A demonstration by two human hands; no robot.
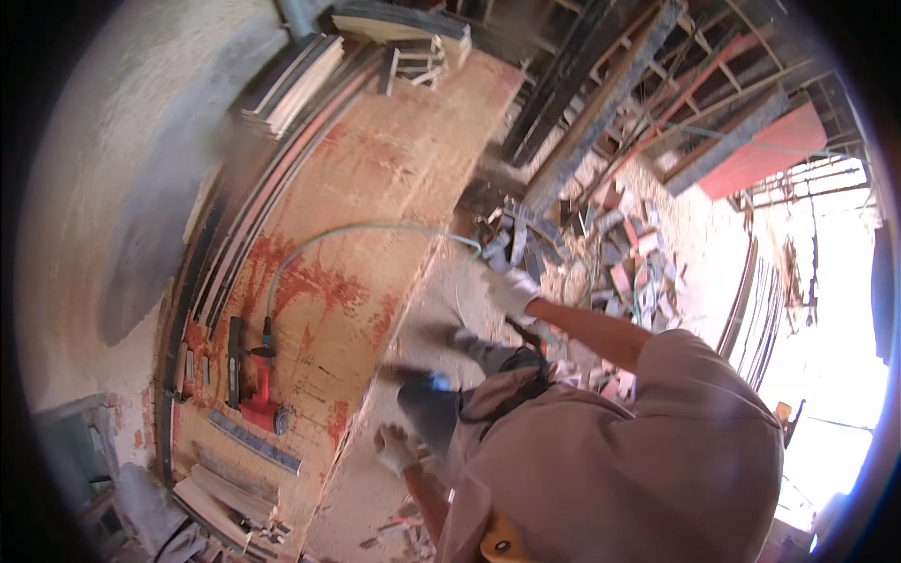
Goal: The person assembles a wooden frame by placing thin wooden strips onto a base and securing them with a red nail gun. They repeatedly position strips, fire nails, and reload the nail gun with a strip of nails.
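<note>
One right hand [511,293], hose [375,227] near, perhaps touching, red tool [260,405] well apart

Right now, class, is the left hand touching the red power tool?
Apart: the head view shows stained wooden board between the left hand and the red power tool.

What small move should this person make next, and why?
Perhaps reach the left hand toward the red tool: it lies on the wooden worktop with a pale hose running to it, closer to that hand than to the right hand, and the left hand seems empty.
</note>
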